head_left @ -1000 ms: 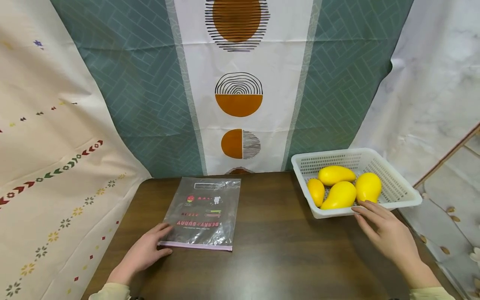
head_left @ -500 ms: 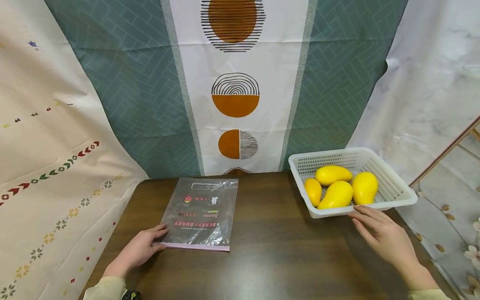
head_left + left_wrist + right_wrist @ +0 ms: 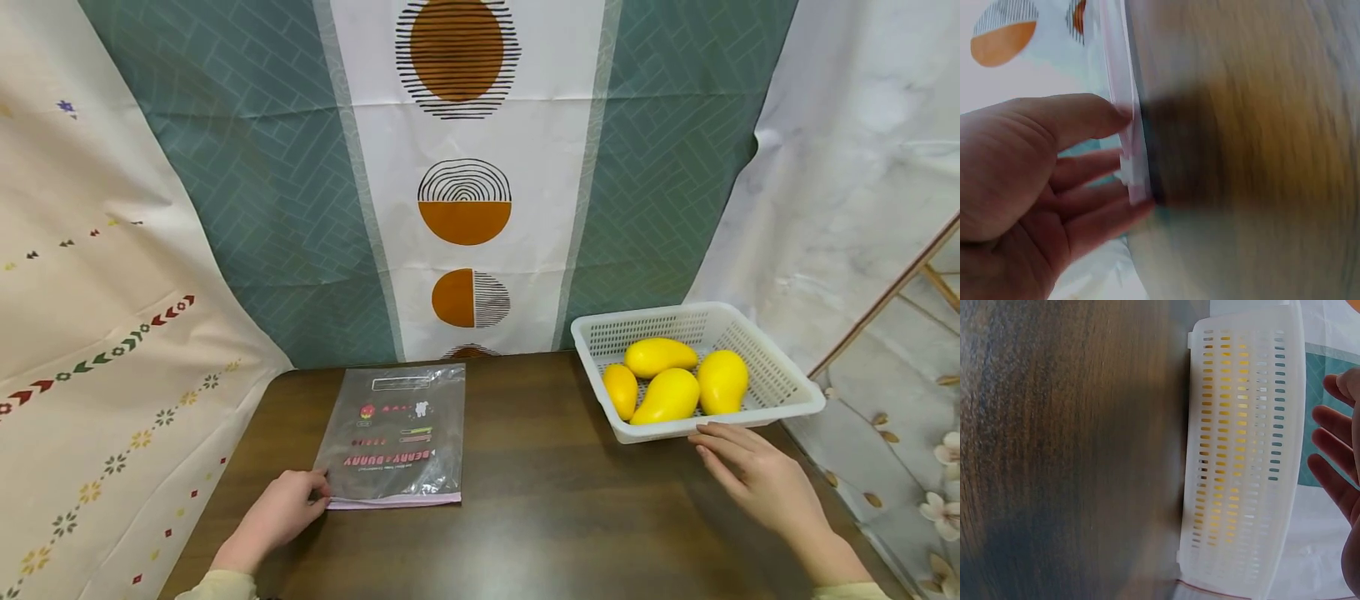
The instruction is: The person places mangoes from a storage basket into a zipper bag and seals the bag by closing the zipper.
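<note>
A clear plastic zip bag (image 3: 393,437) with printed labels lies flat on the dark wooden table (image 3: 540,517). My left hand (image 3: 300,500) rests at its near left corner. In the left wrist view the fingers (image 3: 1085,169) lie fairly straight against the bag's pink zip edge (image 3: 1129,125). A white slotted basket (image 3: 780,387) at the right holds several yellow mangoes (image 3: 667,396). My right hand (image 3: 731,454) lies open with fingers straight, just in front of the basket's near rim. In the right wrist view, those fingers (image 3: 1335,450) show beside the basket's wall (image 3: 1241,456).
Patterned cloth (image 3: 465,192) hangs behind the table, and pale cloth (image 3: 97,333) drapes off its left edge. A marble-look sheet (image 3: 847,183) and a floral floor (image 3: 900,442) lie to the right. Bare tabletop (image 3: 547,417) separates bag and basket.
My left hand has slipped back from on top of the bag's corner to its edge. The right hand has drawn slightly back from the basket rim. The view has shifted a little.
</note>
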The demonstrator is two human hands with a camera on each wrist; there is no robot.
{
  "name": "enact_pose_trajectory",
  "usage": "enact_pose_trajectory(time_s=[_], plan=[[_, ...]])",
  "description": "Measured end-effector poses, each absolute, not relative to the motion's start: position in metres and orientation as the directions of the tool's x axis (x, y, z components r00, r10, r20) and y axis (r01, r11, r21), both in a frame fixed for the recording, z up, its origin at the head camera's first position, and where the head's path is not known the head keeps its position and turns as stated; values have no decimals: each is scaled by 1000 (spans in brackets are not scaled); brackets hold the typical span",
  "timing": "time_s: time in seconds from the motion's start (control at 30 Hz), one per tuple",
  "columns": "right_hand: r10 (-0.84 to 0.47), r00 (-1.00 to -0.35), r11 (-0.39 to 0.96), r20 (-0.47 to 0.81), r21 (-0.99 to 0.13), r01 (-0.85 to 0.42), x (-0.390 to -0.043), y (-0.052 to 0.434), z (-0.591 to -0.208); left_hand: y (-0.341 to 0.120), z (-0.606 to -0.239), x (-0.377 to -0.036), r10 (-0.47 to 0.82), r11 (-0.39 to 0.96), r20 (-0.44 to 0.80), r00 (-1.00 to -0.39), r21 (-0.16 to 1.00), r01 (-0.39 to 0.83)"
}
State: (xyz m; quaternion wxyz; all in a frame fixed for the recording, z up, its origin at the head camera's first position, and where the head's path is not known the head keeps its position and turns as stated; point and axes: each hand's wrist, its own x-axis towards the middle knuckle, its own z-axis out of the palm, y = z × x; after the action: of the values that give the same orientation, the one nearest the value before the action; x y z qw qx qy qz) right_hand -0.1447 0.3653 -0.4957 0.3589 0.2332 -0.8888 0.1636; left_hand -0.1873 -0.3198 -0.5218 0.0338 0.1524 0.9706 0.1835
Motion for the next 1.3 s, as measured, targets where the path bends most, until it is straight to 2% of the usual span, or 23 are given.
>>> enact_pose_trajectory(time_s=[0.13,0.37,0.63,1.0,1.13,1.3], plan=[[-304,-635,837,711,-119,-534,-143,364,-497,-309,-520,-182,266,911,4,-964,327,253],[-304,-623,840,720,-106,-532,-143,363,-499,-289,-517,-179,223,913,14,-975,348,214],[-314,-607,831,730,-97,-547,-140,363,-500,-266,-517,-178,255,876,112,-960,393,279],[-325,-608,828,724,-93,-553,-140,364,-499,-238,-518,-170,219,862,224,-950,412,296],[-315,-612,832,725,-99,-545,-139,365,-500,-234,-523,-168,260,849,305,-916,379,367],[-301,-615,840,729,-103,-532,-138,366,-501,-235,-528,-166,373,816,443,-815,260,516]])
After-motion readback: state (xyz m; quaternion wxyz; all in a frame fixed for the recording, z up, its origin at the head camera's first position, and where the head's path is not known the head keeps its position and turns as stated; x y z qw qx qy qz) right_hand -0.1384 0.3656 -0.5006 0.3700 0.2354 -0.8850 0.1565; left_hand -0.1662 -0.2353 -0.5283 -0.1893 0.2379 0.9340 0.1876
